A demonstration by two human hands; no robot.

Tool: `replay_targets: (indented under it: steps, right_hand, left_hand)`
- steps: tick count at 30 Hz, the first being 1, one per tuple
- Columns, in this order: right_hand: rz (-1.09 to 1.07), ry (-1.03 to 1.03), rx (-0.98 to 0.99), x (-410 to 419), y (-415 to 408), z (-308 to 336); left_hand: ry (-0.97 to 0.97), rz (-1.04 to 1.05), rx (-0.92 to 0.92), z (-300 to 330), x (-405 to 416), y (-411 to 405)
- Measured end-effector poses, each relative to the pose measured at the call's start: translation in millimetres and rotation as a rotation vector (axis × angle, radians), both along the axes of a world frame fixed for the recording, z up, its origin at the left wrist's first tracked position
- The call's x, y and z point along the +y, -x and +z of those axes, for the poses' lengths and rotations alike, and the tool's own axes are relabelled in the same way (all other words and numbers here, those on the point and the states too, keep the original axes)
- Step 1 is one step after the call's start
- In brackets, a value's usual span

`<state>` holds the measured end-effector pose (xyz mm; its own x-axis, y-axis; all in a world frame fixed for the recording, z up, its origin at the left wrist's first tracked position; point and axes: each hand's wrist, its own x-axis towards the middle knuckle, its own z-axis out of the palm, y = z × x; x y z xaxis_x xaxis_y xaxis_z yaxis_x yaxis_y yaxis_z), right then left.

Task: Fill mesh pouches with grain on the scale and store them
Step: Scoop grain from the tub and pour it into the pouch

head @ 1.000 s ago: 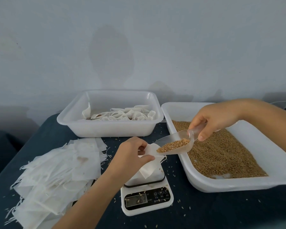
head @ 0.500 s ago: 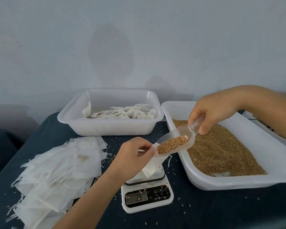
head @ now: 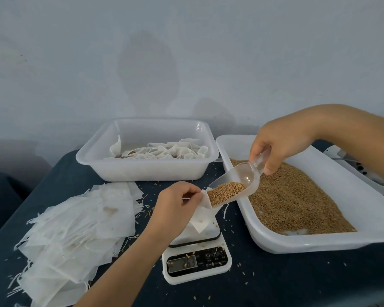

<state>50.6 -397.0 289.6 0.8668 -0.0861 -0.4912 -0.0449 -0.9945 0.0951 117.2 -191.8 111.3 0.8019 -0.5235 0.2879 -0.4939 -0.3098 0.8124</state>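
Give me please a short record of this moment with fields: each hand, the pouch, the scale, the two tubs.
left hand: pinches the mesh pouch open
right hand: holds the clear scoop, tilted, grain at its lip
pouch: on the kitchen scale
scale: display lit, digits unclear
far tub: filled pouches
grain tub: loose grain
empty pouches: heaped left of the scale

Two bare forearms, no sleeves, no gloves

We cannot read the blurred digits on the scale [head: 196, 254] below the pinched pouch [head: 201, 218]; its platform hides behind that pouch; the pile of empty pouches [head: 75, 229] runs off the bottom edge; our forearms leave the picture too.
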Motion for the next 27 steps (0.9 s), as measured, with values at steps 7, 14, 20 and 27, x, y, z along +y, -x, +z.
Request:
replay_targets:
  steps: [7, 14, 20, 27]
  right_hand:
    - [-0.002, 0.091, 0.032, 8, -2, 5]
    - [0.027, 0.149, 0.059, 13, -6, 9]
    - [0.025, 0.191, 0.074, 17, -9, 12]
    - [0.033, 0.232, 0.089, 23, -11, 16]
  left_hand:
    - [0.001, -0.003, -0.022, -2, -2, 2]
    - [-0.008, -0.005, -0.034, -4, -3, 2]
    - [0.007, -0.011, -0.033, -3, -3, 3]
    - [0.025, -0.016, -0.024, -1, -3, 4]
